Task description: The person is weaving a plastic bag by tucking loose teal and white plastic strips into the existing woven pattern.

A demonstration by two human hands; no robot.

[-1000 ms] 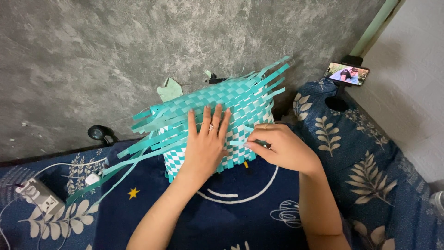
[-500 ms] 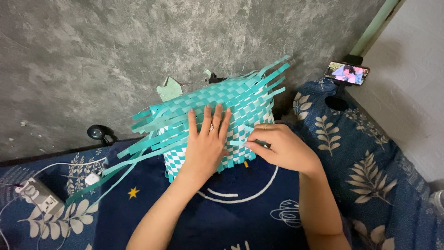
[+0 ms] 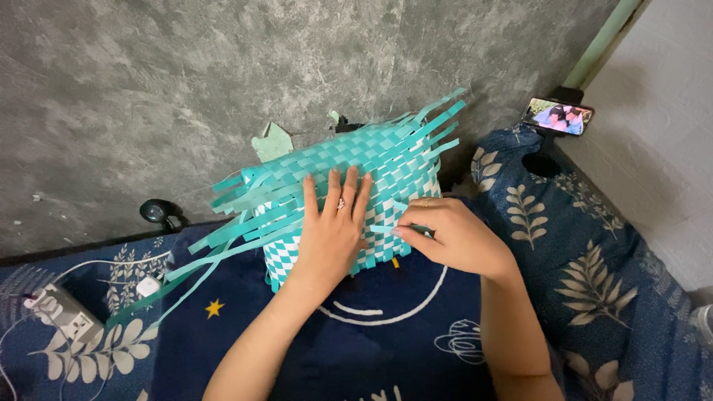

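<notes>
Hardly anything has shifted since a moment ago: both hands sit where they were on the weaving, and only the right fingers have nudged a little along the strip they are working. Behind everything stands a rough grey mottled plaster wall (image 3: 223,82), and below it spreads a dark navy bedsheet printed with pale leaves, a small yellow star and white curved lines (image 3: 371,349). Propped on that sheet against the wall is a half-woven basket of teal and white flat plastic strips (image 3: 349,186), tilted with its checked face toward the person and loose teal strip ends fanning out to the lower left and upper right. The left hand (image 3: 333,230) lies flat on the woven face, fingers spread and pointing up, a ring on one finger, pressing rather than gripping. The right hand (image 3: 449,236) is just beside it, its fingertips pinched narrowly on a single white strip (image 3: 386,229) at the basket's lower right edge. A white multi-socket power strip with plugs (image 3: 63,315) lies at the far left. Up on the right, a small phone on a black stand (image 3: 557,116) shows a lit screen.
</notes>
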